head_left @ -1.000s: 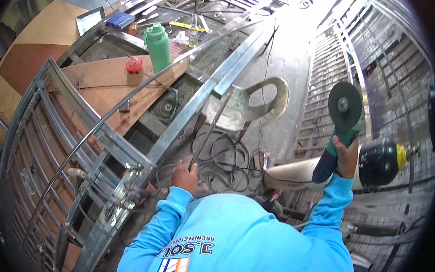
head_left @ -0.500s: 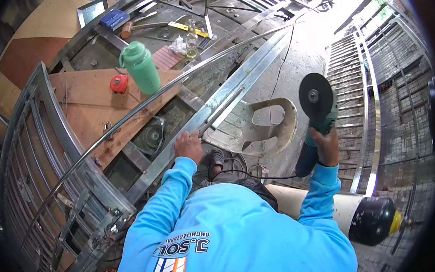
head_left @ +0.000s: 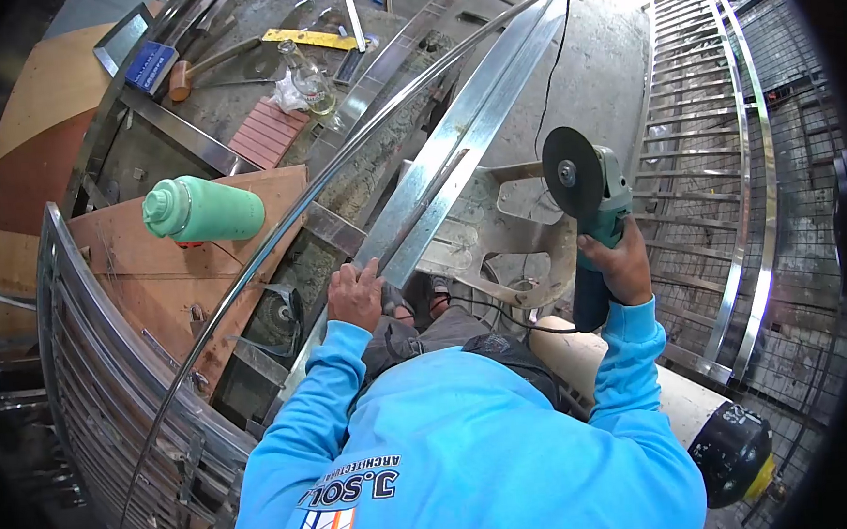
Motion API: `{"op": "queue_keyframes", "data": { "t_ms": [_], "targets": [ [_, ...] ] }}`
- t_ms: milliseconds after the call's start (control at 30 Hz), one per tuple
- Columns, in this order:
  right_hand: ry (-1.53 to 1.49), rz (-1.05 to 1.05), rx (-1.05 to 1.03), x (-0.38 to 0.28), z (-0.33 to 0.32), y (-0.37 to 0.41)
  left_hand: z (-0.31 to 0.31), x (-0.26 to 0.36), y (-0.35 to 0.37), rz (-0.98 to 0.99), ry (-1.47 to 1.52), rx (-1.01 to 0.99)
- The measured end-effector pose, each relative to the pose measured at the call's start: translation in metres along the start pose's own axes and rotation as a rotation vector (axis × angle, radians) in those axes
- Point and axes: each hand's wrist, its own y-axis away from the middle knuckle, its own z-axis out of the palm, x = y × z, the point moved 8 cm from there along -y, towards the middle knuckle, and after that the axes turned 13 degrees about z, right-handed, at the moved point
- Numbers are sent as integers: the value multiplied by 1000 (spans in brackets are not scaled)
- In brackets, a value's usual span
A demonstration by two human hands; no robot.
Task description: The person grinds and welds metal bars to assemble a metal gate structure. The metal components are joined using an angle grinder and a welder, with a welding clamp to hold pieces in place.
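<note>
My right hand [head_left: 620,264] is wrapped round the body of a teal and dark angle grinder [head_left: 603,217], held up on the right. Its dark cutting disc [head_left: 571,172] points upward and touches nothing. My left hand [head_left: 355,295] lies on the near end of a long shiny metal beam [head_left: 464,131], fingers stretched out over it. A narrow dark strip [head_left: 429,194] runs along the beam just beyond those fingers. Under and beside the beam, right of my left hand, is a dirty plastic chair [head_left: 530,258].
On the left, a green bottle [head_left: 216,208] stands on a wooden board [head_left: 138,272], near a curved metal grille [head_left: 111,381]. A mallet [head_left: 181,80], glass bottle [head_left: 308,85] and yellow level [head_left: 308,40] lie farther off. A gas cylinder [head_left: 669,395] and a railing [head_left: 694,161] are on the right.
The whole view has shifted and turned. The grinder sits further left in view, its disc turned a little. My left hand stays on the beam, its index finger now reaching forward.
</note>
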Motion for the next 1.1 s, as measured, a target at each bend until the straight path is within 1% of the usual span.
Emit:
{"op": "queue_keyframes", "data": {
  "t_ms": [67,133,167,267,400,467,533,667,733,867,1000,1100],
  "targets": [
    [-14,29,13,7,11,-3,1,-3,-3,48,35,-21],
    [-56,92,-20,-6,24,5,4,2,-11,95,51,-22],
    [-80,123,-34,-11,31,9,7,3,-15,116,20,-62],
    [-204,118,-15,-8,45,20,10,7,-34,146,41,-99],
    [-143,175,84,-7,57,40,30,14,-61,223,-27,-82],
    [-166,218,99,-8,65,49,35,13,-66,195,-24,-70],
    [-186,213,138,-1,74,56,33,10,-70,164,4,-51],
    [-180,279,154,-5,93,65,29,7,-71,169,66,-94],
    [-211,302,143,2,102,64,26,7,-72,169,89,-125],
    [-239,316,139,8,120,59,27,11,-88,207,89,-98],
    [-270,352,122,17,126,55,34,14,-94,212,92,-63],
    [-230,366,151,19,122,54,31,17,-97,189,89,-49]
  ]
}}
